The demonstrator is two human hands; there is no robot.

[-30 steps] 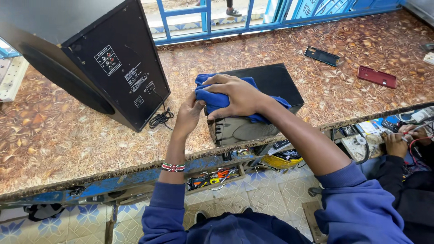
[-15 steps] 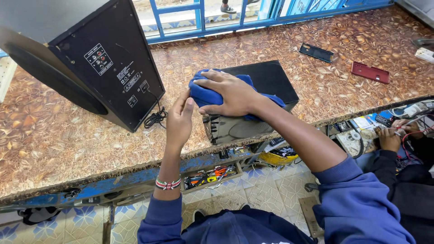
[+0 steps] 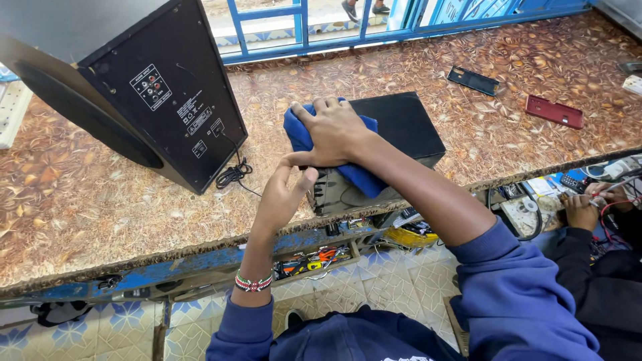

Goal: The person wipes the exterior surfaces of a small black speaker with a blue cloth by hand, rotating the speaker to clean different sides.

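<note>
Your right hand [image 3: 334,130] flat, fingers spread, pressing blue cloth [image 3: 301,137] on small black box [image 3: 401,124] at counter's [image 3: 100,207] near edge. Left hand [image 3: 281,197] loosely curled, gripping nothing, steadying box's near-left corner. Risk: hard wipe could push box off edge. Big speaker [image 3: 167,100] left; its cable [image 3: 234,175] could snag cloth.

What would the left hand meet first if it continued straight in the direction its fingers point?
Probably the right hand, pressed on the blue cloth: the left hand points up and away, its fingertips almost at that thumb. Depth is unclear.
</note>
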